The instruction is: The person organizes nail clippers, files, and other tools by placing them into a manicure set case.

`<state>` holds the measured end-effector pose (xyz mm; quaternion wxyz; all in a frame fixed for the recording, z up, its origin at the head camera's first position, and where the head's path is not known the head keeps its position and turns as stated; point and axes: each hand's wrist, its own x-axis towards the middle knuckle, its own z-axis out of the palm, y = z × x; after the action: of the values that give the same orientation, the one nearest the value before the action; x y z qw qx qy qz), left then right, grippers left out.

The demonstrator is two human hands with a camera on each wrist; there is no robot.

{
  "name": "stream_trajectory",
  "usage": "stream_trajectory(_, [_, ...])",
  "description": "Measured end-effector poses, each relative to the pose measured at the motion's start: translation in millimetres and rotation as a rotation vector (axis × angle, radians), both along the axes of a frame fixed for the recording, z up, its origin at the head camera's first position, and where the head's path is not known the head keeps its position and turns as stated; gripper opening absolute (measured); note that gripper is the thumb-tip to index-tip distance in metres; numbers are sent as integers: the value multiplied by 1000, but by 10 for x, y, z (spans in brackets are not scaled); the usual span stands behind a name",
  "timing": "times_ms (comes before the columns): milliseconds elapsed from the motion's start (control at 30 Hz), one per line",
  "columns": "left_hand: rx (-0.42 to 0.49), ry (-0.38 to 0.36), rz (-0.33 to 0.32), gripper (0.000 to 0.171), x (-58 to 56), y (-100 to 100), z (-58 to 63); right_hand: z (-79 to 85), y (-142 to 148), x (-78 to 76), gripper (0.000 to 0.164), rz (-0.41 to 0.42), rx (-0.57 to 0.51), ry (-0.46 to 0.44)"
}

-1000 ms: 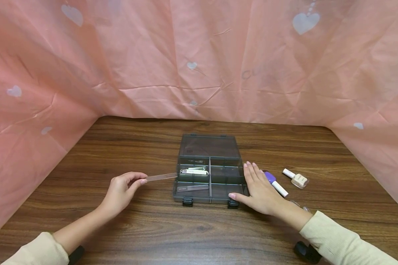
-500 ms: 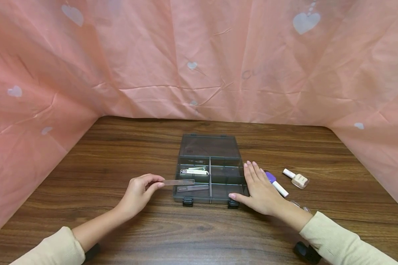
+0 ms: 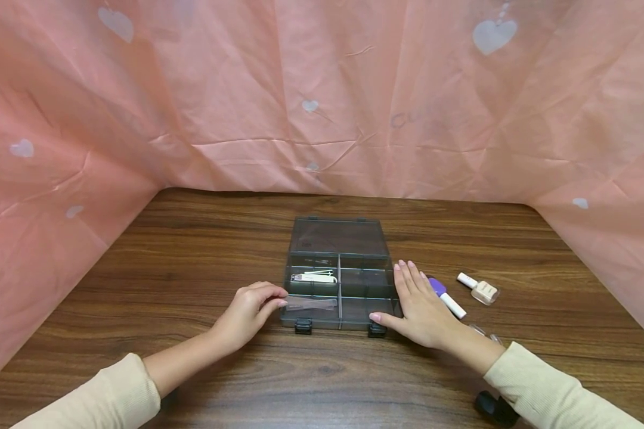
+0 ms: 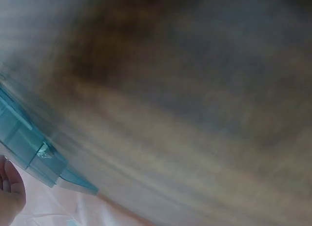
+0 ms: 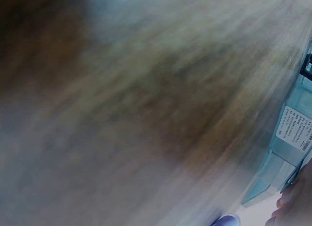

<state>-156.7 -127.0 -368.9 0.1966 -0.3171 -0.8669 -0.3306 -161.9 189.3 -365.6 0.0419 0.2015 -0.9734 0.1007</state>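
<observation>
In the head view, my left hand (image 3: 251, 311) pinches one end of a thin clear nail file (image 3: 294, 299) at the left wall of an open dark plastic box (image 3: 367, 307). The file reaches into the front left compartment and overlaps a second nail file (image 3: 328, 305) lying there. Behind, a white nail clipper (image 3: 315, 278) lies in the back left compartment. My right hand (image 3: 421, 310) rests along the box's right side, fingers straight, thumb by the front right latch (image 3: 377, 329). Both wrist views catch only parts of the box (image 4: 27, 143) and of the hands.
Right of my right hand lie a purple bottle with a white cap (image 3: 451, 302) and a cream nail polish bottle (image 3: 484, 292). Small clear pieces (image 3: 495, 338) show beside my right wrist. The box's lid (image 3: 339, 235) lies folded back. Pink cloth (image 3: 311, 137) encloses the wooden table (image 3: 220, 250).
My left hand has moved right, bringing the nail file from outside the box over the front left compartment and down against the other file. My right hand has stayed put.
</observation>
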Motion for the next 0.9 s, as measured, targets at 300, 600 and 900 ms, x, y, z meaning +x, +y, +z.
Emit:
stream_trajectory(300, [-267,-13,-51,9,-23,78,104,8,-5,12,101,-5,-5,-9])
stream_trajectory(600, [-321,-57,-65,7,-90,79,181,4,-13,10,100,-8,-10,-17])
stream_trajectory(900, [-369,-157,-64,8,-147,67,247,-11,-11,11,100,-11,-11,-13])
